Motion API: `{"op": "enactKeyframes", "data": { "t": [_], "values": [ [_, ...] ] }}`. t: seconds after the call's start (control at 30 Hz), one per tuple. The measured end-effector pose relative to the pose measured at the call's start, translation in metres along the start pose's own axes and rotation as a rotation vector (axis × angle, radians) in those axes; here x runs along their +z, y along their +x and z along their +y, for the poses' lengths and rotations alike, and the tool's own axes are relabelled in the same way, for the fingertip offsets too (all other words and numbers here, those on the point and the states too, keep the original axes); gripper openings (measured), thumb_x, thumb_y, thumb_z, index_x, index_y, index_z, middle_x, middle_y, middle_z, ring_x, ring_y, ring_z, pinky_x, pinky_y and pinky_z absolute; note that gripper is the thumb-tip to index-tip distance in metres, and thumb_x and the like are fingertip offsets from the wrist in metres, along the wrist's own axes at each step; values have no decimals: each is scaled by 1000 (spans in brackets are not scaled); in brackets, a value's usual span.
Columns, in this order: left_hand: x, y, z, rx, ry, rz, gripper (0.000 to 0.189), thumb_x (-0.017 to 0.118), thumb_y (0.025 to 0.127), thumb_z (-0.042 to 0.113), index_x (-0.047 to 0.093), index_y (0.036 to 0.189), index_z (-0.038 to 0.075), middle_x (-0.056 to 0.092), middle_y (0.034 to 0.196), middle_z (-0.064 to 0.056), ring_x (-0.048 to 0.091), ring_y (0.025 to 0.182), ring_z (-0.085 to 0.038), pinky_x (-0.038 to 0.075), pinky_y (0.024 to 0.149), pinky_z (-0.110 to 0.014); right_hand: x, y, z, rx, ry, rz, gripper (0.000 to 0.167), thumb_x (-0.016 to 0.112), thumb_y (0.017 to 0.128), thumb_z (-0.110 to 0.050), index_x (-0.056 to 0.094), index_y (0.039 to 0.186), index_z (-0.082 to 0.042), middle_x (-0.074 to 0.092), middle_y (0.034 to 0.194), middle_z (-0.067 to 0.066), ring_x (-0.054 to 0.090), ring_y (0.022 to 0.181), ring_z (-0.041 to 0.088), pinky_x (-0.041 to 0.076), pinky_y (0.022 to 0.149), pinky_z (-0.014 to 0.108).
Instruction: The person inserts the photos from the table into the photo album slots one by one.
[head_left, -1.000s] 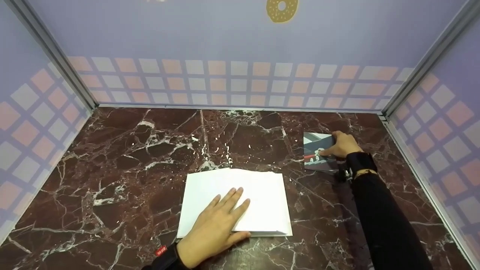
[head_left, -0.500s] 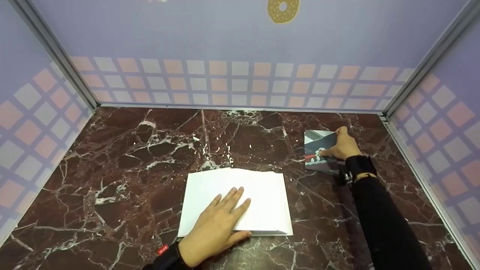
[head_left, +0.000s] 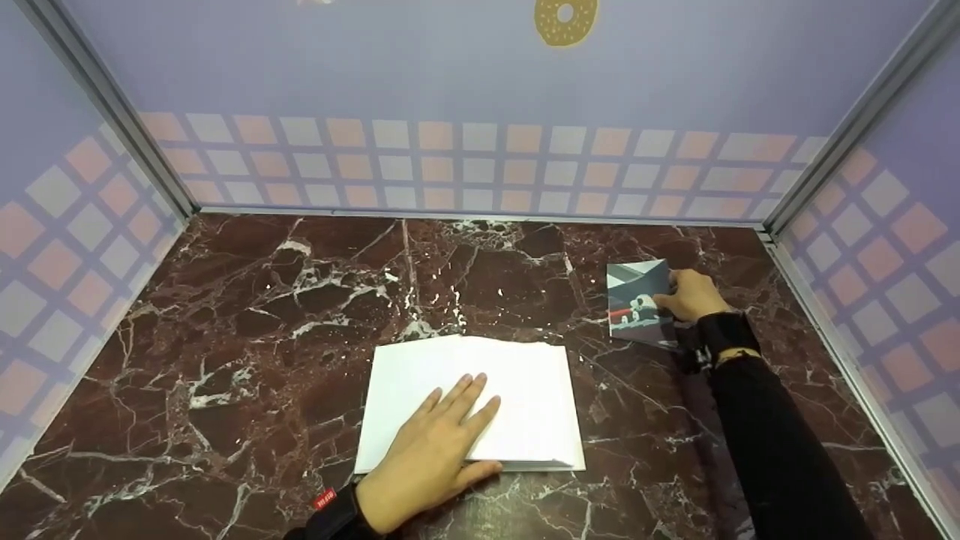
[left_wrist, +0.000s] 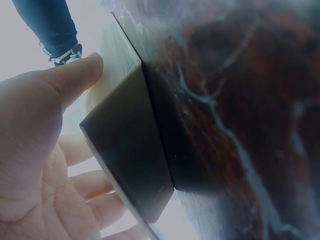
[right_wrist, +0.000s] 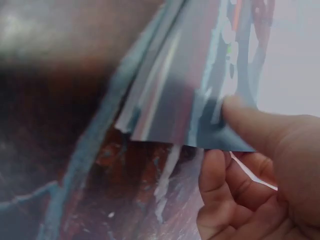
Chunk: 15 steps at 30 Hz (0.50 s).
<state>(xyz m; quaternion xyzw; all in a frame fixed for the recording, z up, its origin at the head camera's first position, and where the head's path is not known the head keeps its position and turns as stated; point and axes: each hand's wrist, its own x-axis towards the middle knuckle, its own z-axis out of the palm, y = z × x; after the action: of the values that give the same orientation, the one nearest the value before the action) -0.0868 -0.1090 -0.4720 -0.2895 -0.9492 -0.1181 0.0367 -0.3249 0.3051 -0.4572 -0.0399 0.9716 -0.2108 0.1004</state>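
An open book (head_left: 529,409) with blank white pages lies at the front middle of the table in the head view. My left hand (head_left: 435,442) rests flat on its pages, fingers spread and thumb at the near edge. In the left wrist view the book (left_wrist: 127,145) shows a raised cover or page side. At the right, my right hand (head_left: 691,295) pinches the right edge of a picture card (head_left: 634,296) with blue, white and red shapes. The right wrist view has the thumb on top of the card (right_wrist: 165,105) and curled fingers below; further layers show beneath it.
The dark red marble table (head_left: 247,360) is bounded by a lilac back wall (head_left: 420,75) with pink and white squares and by side panels (head_left: 900,202). A person's leg and shoe (left_wrist: 62,52) appear in the left wrist view.
My right hand has slid slightly right, its thumb drawn back towards the card's edge and its forefinger lowered from the far corner. The left hand and the book stay put.
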Motion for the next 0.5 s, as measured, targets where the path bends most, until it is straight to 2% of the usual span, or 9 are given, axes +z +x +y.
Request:
{"op": "enactKeyframes", "data": {
  "t": [0.13, 0.3, 0.43, 0.5],
  "values": [
    [0, 0, 0, 5, 3, -1, 78, 66, 99, 60, 53, 158, 12, 42, 170, -20, 46, 155, -37, 46, 121, -61, -5, -1, 3, 9, -5, 12, 44, 66, 105, -15, 57, 131, 19, 60, 134, 44, 64, 111, 52, 52, 102, 64],
    [1, 0, 0, 6, 11, -5, 78, 66, 99, 60, 52, 159, 12, 41, 170, -20, 46, 155, -38, 45, 122, -60, -9, -4, 6, 21, 33, 15, 46, 67, 105, -16, 58, 133, 19, 59, 138, 43, 69, 102, 47, 53, 100, 61],
    [1, 0, 0, 3, 5, -11, 78, 67, 99, 59, 51, 159, 12, 40, 170, -21, 45, 156, -38, 44, 123, -60, -15, -8, 6, 16, 28, 16, 39, 64, 107, -21, 61, 122, 15, 57, 144, 42, 66, 104, 45, 52, 95, 57],
    [1, 1, 0, -1, -4, -11, 78, 68, 99, 58, 52, 159, 12, 40, 170, -21, 45, 156, -38, 44, 123, -60, -19, -10, 6, 11, 31, 20, 36, 63, 108, -23, 61, 115, 12, 62, 135, 40, 63, 102, 43, 50, 92, 55]
  ]
}}
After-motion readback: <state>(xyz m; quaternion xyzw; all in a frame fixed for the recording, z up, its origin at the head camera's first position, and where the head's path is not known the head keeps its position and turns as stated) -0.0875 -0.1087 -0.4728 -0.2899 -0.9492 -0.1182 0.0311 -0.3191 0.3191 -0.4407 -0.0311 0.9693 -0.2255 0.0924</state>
